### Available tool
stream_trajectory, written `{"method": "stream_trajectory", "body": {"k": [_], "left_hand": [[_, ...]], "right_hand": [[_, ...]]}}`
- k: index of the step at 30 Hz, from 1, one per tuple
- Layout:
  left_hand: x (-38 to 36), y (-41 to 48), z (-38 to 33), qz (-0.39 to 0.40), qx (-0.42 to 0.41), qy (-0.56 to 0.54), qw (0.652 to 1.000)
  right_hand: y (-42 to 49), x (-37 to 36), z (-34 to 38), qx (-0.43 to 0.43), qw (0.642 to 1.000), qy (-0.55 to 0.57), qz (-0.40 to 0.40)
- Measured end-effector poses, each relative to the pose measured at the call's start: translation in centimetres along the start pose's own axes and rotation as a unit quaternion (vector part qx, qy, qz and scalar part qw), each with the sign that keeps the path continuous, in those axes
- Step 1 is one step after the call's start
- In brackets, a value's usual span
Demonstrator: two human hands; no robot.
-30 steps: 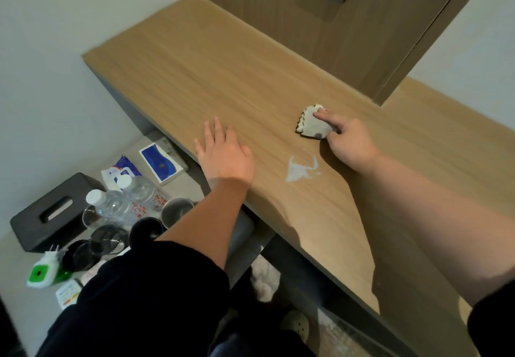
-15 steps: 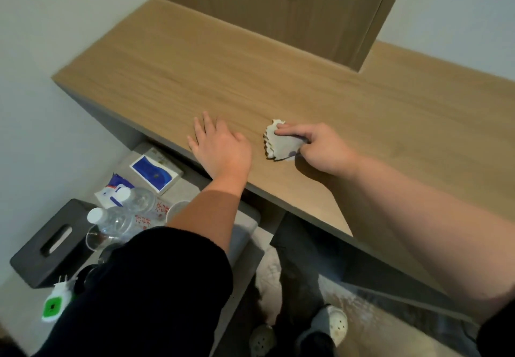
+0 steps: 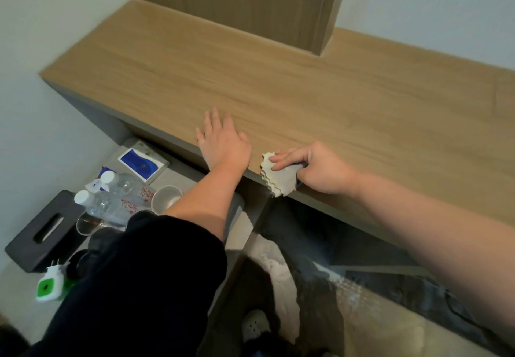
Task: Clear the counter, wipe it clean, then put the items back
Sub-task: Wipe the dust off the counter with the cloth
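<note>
The counter (image 3: 306, 92), of pale wood, was spread across the middle of the frame. At the lower left, on a lower grey surface, a black tissue box (image 3: 36, 234), a white-and-green plug-in device (image 3: 48, 287), two water bottles (image 3: 111, 203), a cup (image 3: 165, 199) and a blue-and-white box (image 3: 142, 164) were gathered. The left hand (image 3: 223, 145) was laid flat at the counter's front edge, fingers straight and close together. Just to its right, a folded cloth (image 3: 278, 178) with scalloped edges was held at that same edge, partly hanging over it, and was gripped by the right hand (image 3: 320, 170), whose fingers were curled round it.
</note>
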State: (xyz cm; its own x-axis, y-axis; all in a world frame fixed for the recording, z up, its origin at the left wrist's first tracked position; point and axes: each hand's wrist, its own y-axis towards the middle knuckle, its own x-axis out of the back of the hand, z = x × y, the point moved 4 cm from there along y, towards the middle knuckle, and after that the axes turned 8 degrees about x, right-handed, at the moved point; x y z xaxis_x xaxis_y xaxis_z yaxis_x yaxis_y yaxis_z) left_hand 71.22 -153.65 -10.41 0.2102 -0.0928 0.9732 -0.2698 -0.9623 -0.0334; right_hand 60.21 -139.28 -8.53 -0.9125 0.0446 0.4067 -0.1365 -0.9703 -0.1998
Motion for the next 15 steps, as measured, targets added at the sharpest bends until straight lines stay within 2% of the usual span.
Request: {"method": "stream_trajectory", "body": {"k": [6, 12, 15], "left_hand": [[-0.3, -1.9, -2.4, 0.015, 0.013, 0.027, 0.999], [-1.9, -5.0, -6.2, 0.025, -0.072, 0.034, 0.997], [-2.0, -5.7, -7.2, 0.041, -0.057, 0.036, 0.997]], "right_hand": [[-5.5, 0.9, -1.9, 0.008, 1.000, 0.000, -0.013], [-8.5, 1.3, -2.8, 0.009, 0.999, -0.013, -0.035], [-10.2, 2.1, -3.0, -0.007, 1.000, -0.007, -0.018]]}}
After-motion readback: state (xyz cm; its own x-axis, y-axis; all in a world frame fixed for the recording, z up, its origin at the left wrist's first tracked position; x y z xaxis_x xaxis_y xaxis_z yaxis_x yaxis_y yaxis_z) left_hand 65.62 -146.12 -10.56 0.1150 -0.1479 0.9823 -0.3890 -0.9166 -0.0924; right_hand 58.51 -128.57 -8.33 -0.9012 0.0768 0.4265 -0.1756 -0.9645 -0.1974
